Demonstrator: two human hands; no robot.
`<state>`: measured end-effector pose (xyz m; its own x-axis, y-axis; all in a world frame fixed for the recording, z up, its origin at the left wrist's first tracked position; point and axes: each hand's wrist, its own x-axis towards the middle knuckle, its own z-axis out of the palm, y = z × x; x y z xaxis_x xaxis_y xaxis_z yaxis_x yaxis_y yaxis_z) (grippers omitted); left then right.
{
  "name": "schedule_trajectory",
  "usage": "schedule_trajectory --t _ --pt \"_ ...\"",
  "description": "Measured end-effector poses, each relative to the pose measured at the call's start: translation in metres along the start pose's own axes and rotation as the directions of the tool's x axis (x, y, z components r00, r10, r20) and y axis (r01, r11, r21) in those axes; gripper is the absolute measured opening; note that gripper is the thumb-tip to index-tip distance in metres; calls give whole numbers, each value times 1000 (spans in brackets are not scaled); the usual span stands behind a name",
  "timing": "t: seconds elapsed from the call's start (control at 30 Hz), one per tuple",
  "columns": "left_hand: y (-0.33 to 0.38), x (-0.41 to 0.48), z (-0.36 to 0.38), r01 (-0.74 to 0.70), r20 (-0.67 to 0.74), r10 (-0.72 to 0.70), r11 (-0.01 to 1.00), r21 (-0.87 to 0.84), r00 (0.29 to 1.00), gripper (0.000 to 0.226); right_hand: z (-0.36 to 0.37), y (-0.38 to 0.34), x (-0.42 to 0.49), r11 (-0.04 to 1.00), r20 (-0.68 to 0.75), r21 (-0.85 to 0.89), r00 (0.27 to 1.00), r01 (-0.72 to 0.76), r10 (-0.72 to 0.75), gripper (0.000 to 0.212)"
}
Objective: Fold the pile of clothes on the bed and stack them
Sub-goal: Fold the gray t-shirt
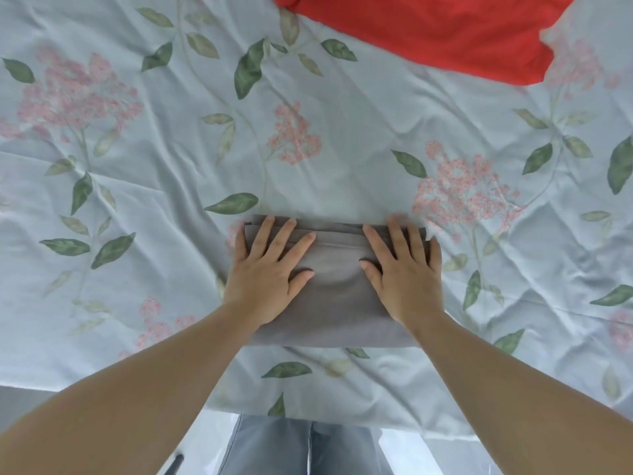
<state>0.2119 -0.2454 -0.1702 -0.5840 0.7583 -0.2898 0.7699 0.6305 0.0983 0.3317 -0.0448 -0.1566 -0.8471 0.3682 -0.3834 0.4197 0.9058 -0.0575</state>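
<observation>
Fingers (274, 241) of the left hand (265, 269) were straight and spread, lying flat on the left part of the folded grey garment (335, 296); nothing was gripped. The right hand (406, 272) lay likewise, flat and uncurled, on the right part of the same garment, with its fingertips slightly blurred at the far edge. Both thumbs pointed inward and stood apart, with a bare strip of grey cloth between them. Nearest the camera, the person's legs in pale blue jeans (291, 447) stood close against the near edge of the bed. Both bare forearms reached forward over that edge and hid the garment's near corners. The garment itself lay as a compact rectangle on the bed sheet (171, 149), near the bed's front edge and roughly central in the view; layered fold edges showed along its far side, under the fingertips. The sheet was pale blue-white, printed with pink flower clusters and green leaves, and was creased in many places. Beyond the garment an open stretch of sheet ran away from the person. At the far right, well apart from the grey garment, a red garment (428, 36) lay spread and unfolded on the sheet, cut off by the top of the view.
</observation>
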Motion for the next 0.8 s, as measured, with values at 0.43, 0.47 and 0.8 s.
schedule_trajectory --t 0.43,0.47,0.8 --pt "18 -33 -37 730 577 -555 84 -678 600 82 -14 3 -54 220 458 712 679 -667 574 64" --pt "15 -31 -39 749 647 -504 2 -662 573 75 -16 5 -53 163 518 712 668 -683 534 58" --pt "16 -5 -114 632 690 -223 -281 -722 689 22 -79 32 -60 -237 552 832 792 -502 260 16"
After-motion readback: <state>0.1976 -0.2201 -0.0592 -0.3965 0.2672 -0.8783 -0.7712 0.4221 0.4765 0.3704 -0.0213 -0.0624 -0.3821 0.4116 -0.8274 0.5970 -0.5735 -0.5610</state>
